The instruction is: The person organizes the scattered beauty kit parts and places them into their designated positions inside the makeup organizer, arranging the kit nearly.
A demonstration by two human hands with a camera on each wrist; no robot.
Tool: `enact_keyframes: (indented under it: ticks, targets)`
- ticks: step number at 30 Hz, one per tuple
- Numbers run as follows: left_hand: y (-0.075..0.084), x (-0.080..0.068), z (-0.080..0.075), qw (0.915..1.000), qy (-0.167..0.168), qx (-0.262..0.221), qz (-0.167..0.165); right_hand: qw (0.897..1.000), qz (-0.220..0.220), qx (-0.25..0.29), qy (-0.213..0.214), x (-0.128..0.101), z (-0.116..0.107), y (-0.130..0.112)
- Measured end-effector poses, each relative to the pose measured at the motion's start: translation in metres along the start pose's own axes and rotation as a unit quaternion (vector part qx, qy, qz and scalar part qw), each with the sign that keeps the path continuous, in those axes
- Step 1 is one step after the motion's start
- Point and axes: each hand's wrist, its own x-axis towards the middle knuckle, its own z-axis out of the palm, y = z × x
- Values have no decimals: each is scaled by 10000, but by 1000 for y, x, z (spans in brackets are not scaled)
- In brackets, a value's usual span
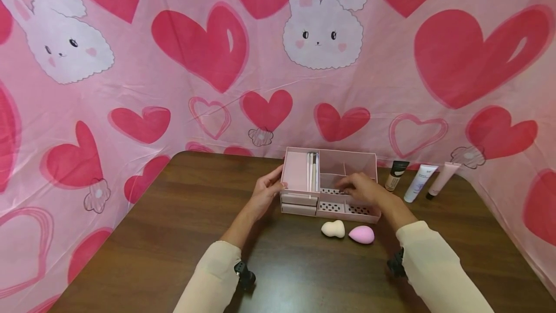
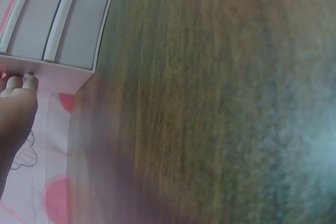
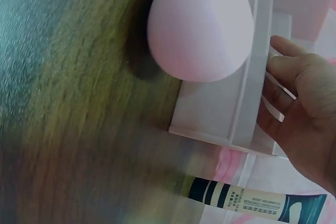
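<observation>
A pink desk organizer [image 1: 300, 170] stands toward the back of the table, with small drawers at its lower left. My left hand [image 1: 266, 190] rests against its left side, the thumb near the front corner; the left wrist view shows fingertips [image 2: 30, 81] touching the side wall. Bent over the middle compartments, my right hand [image 1: 362, 188] reaches down with its fingertips near the spotted lining [image 1: 331, 206]. In the right wrist view, the fingers [image 3: 283, 45] are loosely bent behind the front wall, with no object showing between them. Slim brushes or pencils [image 1: 312, 170] lie in a slot.
In front of the organizer lie a cream makeup sponge [image 1: 333, 229] and a pink one [image 1: 362, 234]. To its right are a black-and-beige tube [image 1: 396, 176], a white tube [image 1: 420, 183] and a pink tube [image 1: 443, 180]. A heart-and-bunny cloth [image 1: 265, 71] hangs behind the table.
</observation>
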Motion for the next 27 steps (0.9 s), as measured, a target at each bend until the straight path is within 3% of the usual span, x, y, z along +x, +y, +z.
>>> enact_keyframes:
  ticks: [13, 22, 27]
  targets:
    - [-3, 2, 1, 10000, -74, 48, 20, 9974, 244, 480, 487, -21, -14, -13]
    - [-3, 2, 1, 10000, -27, -9, 1, 9947, 528, 463, 757, -40, -20, -19]
    - [-4, 2, -1, 10000, -46, 33, 35, 9952, 407, 388, 802, -47, -19, -25]
